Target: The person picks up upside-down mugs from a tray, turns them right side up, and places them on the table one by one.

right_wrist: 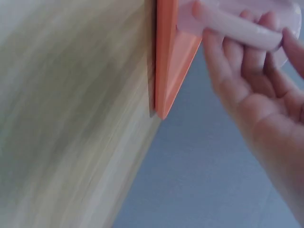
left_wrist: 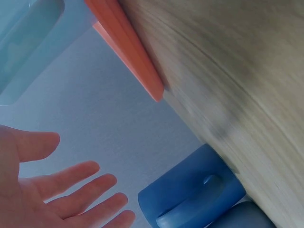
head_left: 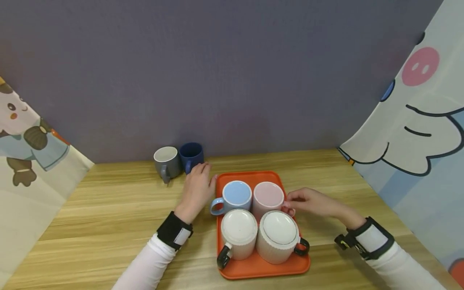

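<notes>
Four fingers and thumb of my right hand (head_left: pixel 311 203) curl around the handle of the pink mug (head_left: pixel 268 195), which stands bottom-up on an orange tray (head_left: pixel 266 274). In the right wrist view the pink handle (right_wrist: pixel 237 28) lies across those fingers. My left hand (head_left: pixel 195 191), its fingers loosely extended and holding nothing, hovers by the tray's left edge. A dark blue mug (head_left: pixel 191 154) is just beyond its fingertips, with a grey mug (head_left: pixel 166 161) beside it. To the left of the pink mug is an upturned light blue mug (head_left: pixel 237 194).
Two white ribbed mugs (head_left: pixel 239 229) with black handles stand bottom-up on the near half of the tray. The wooden table (head_left: pixel 119 209) ends at a grey back panel (head_left: pixel 232 80). Cartoon-printed cloths (head_left: pixel 435 137) hang at both sides.
</notes>
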### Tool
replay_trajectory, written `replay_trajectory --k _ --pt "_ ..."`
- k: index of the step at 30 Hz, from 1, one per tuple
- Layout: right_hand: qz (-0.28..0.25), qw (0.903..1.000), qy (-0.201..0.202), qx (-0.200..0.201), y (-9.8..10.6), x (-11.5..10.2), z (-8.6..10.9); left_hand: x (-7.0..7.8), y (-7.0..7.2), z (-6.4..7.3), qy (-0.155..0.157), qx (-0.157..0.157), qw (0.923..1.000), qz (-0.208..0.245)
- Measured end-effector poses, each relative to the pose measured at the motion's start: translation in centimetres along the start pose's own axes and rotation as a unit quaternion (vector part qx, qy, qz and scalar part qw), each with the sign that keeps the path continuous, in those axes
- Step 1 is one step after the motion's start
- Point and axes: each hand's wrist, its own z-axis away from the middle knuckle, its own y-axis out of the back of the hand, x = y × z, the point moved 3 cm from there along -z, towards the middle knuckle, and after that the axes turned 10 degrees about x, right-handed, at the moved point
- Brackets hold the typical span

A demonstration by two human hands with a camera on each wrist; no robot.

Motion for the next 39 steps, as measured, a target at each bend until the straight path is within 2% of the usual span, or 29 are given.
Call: replay_trajectory --k 7,14,25,32,39 --pt "-0.007 0.9991 0.032 -0.025 0.6 0.0 -0.4 0.0 -0.1 0.0 -0.004 0.005 1.0 0.001" --pt "-0.03 0.9982 0.013 -0.051 0.6 0.2 -0.7 -0.1 0.0 0.0 -0.006 0.009 0.9999 0.0" --pt "-0.019 0.9956 0.012 -0.091 1.0 0.2 -1.0 -0.2 0.3 -0.3 -0.014 0.031 0.9994 0.006" --pt "-0.028 0.9956 -0.001 -0.089 0.9 0.2 -1.2 -0.3 0.5 -0.3 -0.008 0.026 0.9996 0.005" --pt "-0.032 0.9955 0.027 -0.084 0.6 0.1 -1.4 -0.4 0.5 -0.2 -0.009 0.029 0.9995 0.001"
